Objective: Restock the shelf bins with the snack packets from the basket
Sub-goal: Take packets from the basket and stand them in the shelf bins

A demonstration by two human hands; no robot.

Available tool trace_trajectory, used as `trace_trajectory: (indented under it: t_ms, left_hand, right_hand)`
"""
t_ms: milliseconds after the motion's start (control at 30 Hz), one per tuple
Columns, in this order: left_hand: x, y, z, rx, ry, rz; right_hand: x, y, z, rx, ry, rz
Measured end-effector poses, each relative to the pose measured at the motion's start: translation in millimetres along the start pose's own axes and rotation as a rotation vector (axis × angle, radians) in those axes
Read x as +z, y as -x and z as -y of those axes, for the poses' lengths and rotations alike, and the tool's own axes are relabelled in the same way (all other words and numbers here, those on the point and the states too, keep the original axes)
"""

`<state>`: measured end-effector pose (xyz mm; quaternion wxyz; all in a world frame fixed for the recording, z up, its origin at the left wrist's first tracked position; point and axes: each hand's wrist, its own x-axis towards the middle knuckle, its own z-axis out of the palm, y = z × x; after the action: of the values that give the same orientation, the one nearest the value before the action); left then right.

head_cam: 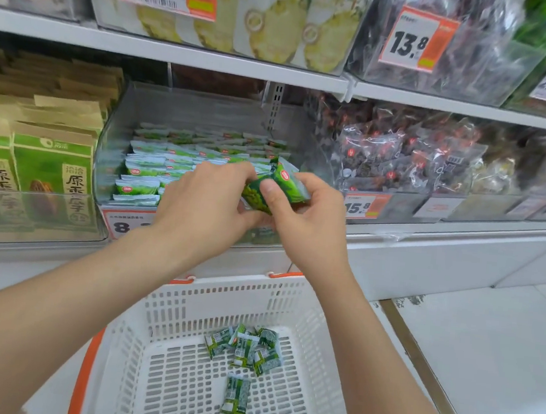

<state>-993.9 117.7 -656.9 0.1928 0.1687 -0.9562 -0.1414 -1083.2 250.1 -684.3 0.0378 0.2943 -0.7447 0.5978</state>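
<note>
Head view: both hands meet over the front lip of the clear bin (112, 146), whose rear half stands open above rows of green packets (150, 163), under a low shelf edge (179, 55). The left hand (205, 207) hides most of the price tag (121, 223). The right hand (310, 223) pinches a bundle of packets (280, 182), thumb on top, and the left fingers curl round its other end. Loose packets (246, 349) lie in the white basket (210, 303) below.
</note>
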Motion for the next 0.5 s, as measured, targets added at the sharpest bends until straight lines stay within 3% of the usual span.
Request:
trace_trajectory:
  t_ms: [100, 233, 500]
  left_hand:
    - [2, -6, -2, -0.018, -0.1, 0.004]
    - [9, -17, 0, -0.012, -0.234, 0.108]
    - [18, -37, 1, 0.106, -0.293, 0.221]
  right_hand:
    - [-2, -29, 15, -0.077, 0.327, -0.027]
    - [6, -71, 20, -0.061, 0.671, 0.174]
    - [-2, -110, 22, -0.254, 1.293, 0.426]
